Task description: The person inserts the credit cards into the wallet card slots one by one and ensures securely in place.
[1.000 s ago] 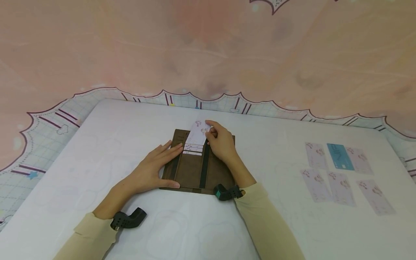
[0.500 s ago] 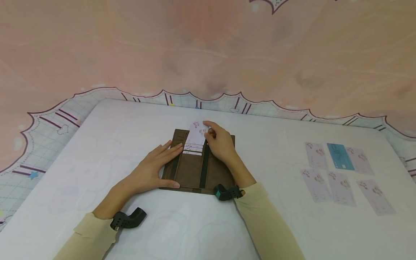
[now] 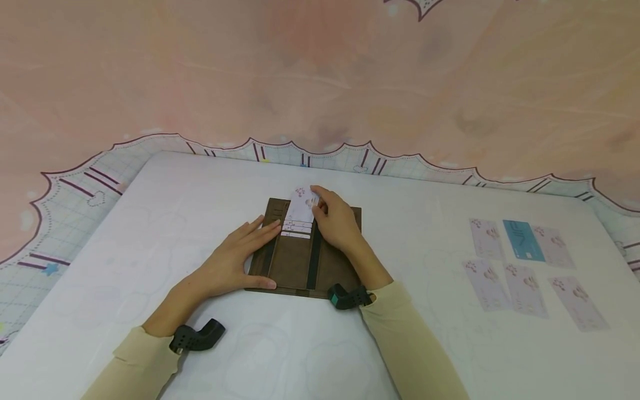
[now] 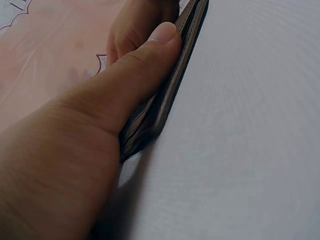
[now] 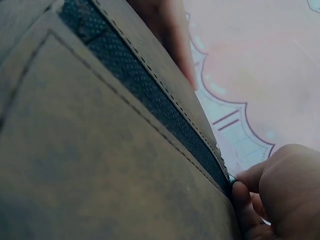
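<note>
A brown wallet [image 3: 290, 269] lies spread out on the white table. Several pale cards with small pink prints sit in its stacked slots, only their top strips showing. One more pale card [image 3: 300, 206] stands partly out of the uppermost slot. My right hand [image 3: 338, 221] pinches this card's right edge between thumb and finger; in the right wrist view the thumb and finger [image 5: 246, 187] meet beside the wallet's dark inner strip. Across the wallet's left part, my left hand [image 3: 227, 264] rests with extended fingers. Its thumb [image 4: 145, 57] lies over the wallet's near edge in the left wrist view.
On the right of the table [image 3: 400, 344] lie several pale printed cards [image 3: 520, 286] in two loose rows. A blue card [image 3: 523, 240] is among them, beside a pale one. Behind the table hangs a pink patterned cloth [image 3: 320, 83].
The pale card has slid slightly down and left into its slot, and my right hand has shifted a little left with it. My left hand stays where it was.
</note>
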Demonstrator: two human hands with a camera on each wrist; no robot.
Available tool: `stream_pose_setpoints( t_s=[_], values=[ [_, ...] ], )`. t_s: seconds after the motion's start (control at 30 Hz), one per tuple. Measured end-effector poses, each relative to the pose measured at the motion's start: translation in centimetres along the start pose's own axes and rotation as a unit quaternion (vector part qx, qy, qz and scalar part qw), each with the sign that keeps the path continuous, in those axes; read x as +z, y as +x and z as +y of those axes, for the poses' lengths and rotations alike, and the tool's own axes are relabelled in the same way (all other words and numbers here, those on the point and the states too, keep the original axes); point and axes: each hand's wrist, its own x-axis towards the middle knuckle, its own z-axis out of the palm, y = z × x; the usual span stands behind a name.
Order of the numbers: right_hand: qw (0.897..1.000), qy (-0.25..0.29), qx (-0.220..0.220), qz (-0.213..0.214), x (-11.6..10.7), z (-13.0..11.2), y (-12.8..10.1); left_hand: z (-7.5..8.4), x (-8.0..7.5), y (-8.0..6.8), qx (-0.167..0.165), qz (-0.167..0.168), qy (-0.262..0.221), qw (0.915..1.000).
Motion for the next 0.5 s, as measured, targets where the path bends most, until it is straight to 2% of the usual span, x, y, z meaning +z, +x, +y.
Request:
stream_pose_setpoints(
  t_s=[0.5],
  values=[
    [0.999,-0.03,-0.01,-0.02,0.22,-0.29,0.13,-0.25,0.15,-0.02,0.011,0.003,0.007,0.9999]
  ],
)
